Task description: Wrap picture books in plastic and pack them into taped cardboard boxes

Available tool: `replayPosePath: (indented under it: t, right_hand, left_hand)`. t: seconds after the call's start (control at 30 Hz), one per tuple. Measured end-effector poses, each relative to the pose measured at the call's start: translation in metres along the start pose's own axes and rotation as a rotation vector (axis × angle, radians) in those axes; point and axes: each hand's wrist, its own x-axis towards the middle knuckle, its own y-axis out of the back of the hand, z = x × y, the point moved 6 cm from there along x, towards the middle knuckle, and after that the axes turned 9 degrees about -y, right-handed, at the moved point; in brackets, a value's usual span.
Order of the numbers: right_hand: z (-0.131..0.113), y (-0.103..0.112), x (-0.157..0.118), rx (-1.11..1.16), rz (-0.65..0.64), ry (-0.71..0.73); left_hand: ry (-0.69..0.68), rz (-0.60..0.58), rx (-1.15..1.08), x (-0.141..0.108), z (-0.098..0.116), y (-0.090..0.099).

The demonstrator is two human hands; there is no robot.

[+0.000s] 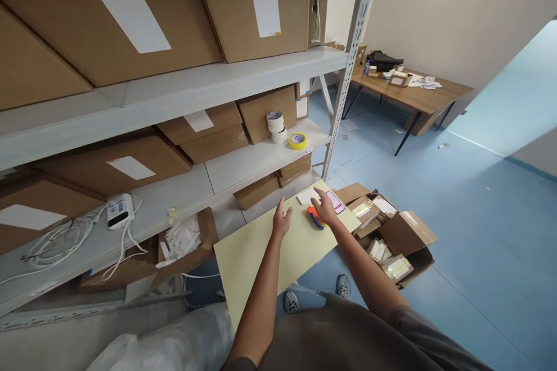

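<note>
My left hand (282, 218) hovers over the middle of a pale yellow board (252, 255), thumb and fingers apart, holding nothing. To its right, my right hand (324, 206) has its fingers spread above an orange and blue tool (315, 218), which seems to be a tape dispenser. Whether that hand touches the tool is unclear. Beyond it lie a white paper (307, 196) and a phone (335, 202) with a lit screen, near the board's far right corner.
A metal shelf (243, 84) holds cardboard boxes, tape rolls (277, 126) and a yellow roll (297, 141). An open carton (404, 232) of small packages stands right of the board. Farther back is a wooden table (430, 93). Plastic wrap (174, 342) lies at lower left.
</note>
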Motion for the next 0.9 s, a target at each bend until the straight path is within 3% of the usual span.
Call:
replayPosePath:
  t: [0.1,0.2,0.43,0.7,0.8,0.9]
  right_hand:
    - [0.001,-0.007,0.000,-0.064,-0.011,-0.013]
    - [0.018,-0.003,0.004,-0.129,-0.025,-0.040]
    - [0.098,0.000,0.017,-0.264,-0.127,-0.123]
    - [0.199,-0.047,0.019,-0.471,-0.373,-0.244]
    - [0.222,-0.066,0.016,-0.561,-0.469,-0.275]
    - [0.233,-0.083,0.015,-0.669,-0.471,-0.273]
  left_hand:
    - [0.018,0.022,0.003,-0.002,-0.010,0.006]
    - [0.018,0.005,0.013,-0.004,-0.017,-0.009]
    - [0.061,-0.001,0.096,-0.010,-0.044,-0.057]
    - [0.181,0.088,0.154,-0.025,-0.086,-0.100]
    - [0.190,0.084,0.165,-0.035,-0.099,-0.110]
    - [0.191,0.089,0.170,-0.045,-0.109,-0.115]
